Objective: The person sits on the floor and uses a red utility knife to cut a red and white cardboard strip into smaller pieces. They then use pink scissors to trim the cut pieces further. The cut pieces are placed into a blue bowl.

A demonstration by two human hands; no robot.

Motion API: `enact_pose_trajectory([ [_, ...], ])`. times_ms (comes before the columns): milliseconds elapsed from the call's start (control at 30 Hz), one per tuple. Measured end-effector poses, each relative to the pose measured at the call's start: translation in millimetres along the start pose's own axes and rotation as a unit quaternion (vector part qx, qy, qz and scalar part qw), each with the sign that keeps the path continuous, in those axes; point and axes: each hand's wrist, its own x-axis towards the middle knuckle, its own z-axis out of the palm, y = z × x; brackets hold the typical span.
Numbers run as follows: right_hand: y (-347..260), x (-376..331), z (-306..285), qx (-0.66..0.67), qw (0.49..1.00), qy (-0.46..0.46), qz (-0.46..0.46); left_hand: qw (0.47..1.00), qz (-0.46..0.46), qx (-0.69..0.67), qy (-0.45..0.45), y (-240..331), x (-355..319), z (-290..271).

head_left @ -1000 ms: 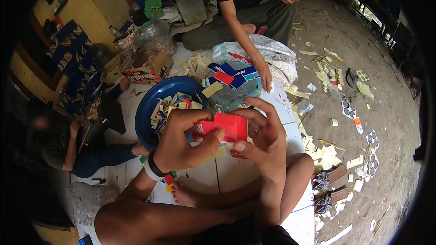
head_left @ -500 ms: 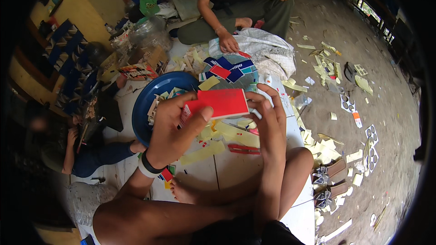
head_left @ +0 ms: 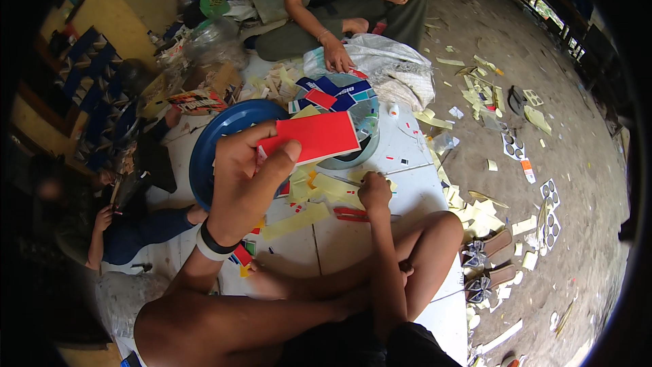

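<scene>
A white tiled surface (head_left: 343,248) spreads below the raised left hand (head_left: 236,180), with a blue basin (head_left: 202,153) just beyond and left of its fingers. Farther beyond them stands a round tub (head_left: 371,129), blue card pieces (head_left: 345,103) lying across its top. The left thumb presses the near face and the fingers back the far side, pinching a red card (head_left: 318,138) that juts rightward, well above the tiles. Gripped at one end only, it could tip, bend or drop — a slackened thumb the likeliest cause.

Down to its right, the right hand (head_left: 375,194) has its fingers curled almost into a fist; whether they have hold of anything cannot be told. Loose yellow paper strips (head_left: 295,222) lie left of those fingers and could slide or snag under a careless sweep. Smaller, just left of the right wrist, lies a red tool (head_left: 350,215) — a blind reach might knock it; its edge cannot be made out.
</scene>
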Motion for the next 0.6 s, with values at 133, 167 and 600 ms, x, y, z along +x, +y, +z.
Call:
enact_pose_trajectory([
  [133,-3,-11,20,-0.024,0.999,0.045,-0.005,1.000,-0.006,0.002,-0.007,4,-1,-5],
  [167,-2,-13,21,-0.030,0.999,0.034,-0.003,1.000,-0.004,0.007,-0.009,5,-1,-7],
  [600,6,-32,27,0.012,0.989,0.148,-0.013,0.998,0.037,-0.008,-0.050,0,3,-20],
])
